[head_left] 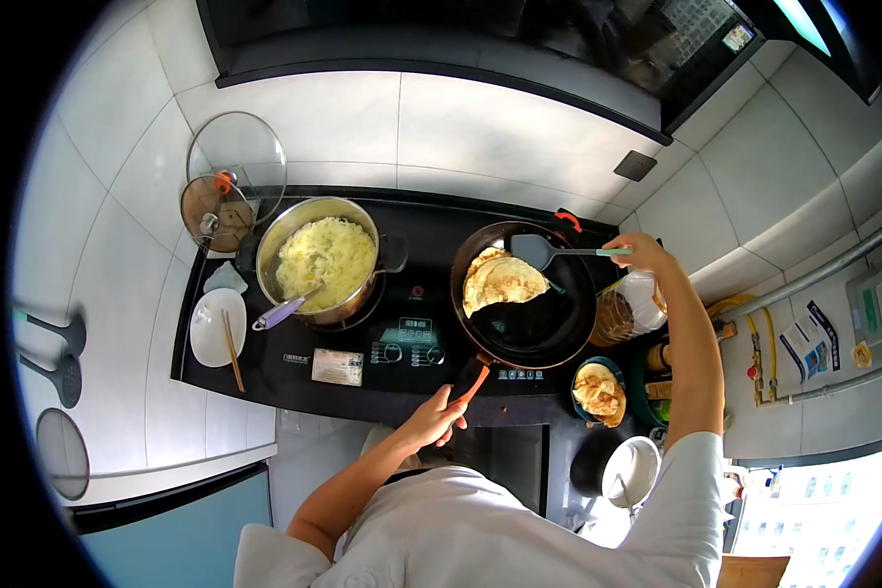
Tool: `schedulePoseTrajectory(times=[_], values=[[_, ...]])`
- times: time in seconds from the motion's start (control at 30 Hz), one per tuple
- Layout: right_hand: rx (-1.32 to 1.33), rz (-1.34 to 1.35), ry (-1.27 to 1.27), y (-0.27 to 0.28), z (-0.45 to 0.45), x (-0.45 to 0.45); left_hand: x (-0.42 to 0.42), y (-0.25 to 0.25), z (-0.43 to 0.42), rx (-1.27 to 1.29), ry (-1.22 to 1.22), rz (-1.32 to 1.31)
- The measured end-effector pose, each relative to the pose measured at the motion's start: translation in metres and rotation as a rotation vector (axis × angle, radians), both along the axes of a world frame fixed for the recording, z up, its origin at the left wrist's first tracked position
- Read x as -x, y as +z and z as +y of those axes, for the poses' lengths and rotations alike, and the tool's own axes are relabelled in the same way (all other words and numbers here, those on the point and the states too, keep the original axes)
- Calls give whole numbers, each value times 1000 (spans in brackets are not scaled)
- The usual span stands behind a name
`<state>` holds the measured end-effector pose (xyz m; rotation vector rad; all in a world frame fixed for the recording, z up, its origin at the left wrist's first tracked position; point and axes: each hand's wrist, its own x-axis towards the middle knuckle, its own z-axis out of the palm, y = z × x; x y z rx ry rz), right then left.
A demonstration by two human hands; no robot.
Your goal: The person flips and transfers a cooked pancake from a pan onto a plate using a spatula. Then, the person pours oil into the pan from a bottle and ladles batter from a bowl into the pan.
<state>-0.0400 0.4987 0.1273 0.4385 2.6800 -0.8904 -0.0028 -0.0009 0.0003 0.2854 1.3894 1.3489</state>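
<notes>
My left hand (433,421) is closed round the orange handle of a dark frying pan (549,338) on the cooktop. In the pan, toward its left side, lies a folded golden pancake (503,282). My right hand (639,252) grips the pale green handle of a spatula (533,251). The spatula's grey blade is over the upper part of the pan, beside the pancake's upper right edge; whether it touches the pancake I cannot tell.
On the cooktop (255,367), left, a steel pot (336,208) holds yellowish shredded food and a purple-handled utensil (279,312). Nearby are a white dish (206,328), chopsticks (233,351) and glass lids (255,147). Cooked pancakes (599,394) fill a bowl at right, near a white pot (632,468).
</notes>
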Motion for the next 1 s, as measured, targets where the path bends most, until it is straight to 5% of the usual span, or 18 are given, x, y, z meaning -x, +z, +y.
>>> schedulePoseTrajectory(times=[0.13,0.47,0.7,1.0], values=[[83,27,-1,26,-13,-9,2,-7,0,-9,-12,-10],[-188,-7,124,90,-57,-82,3,3,0,14,-47,-4],[-452,227,147,76,-97,-123,1,3,1,-16,-41,13],[-490,190,114,52,-157,-142,0,4,1,-9,-36,24]])
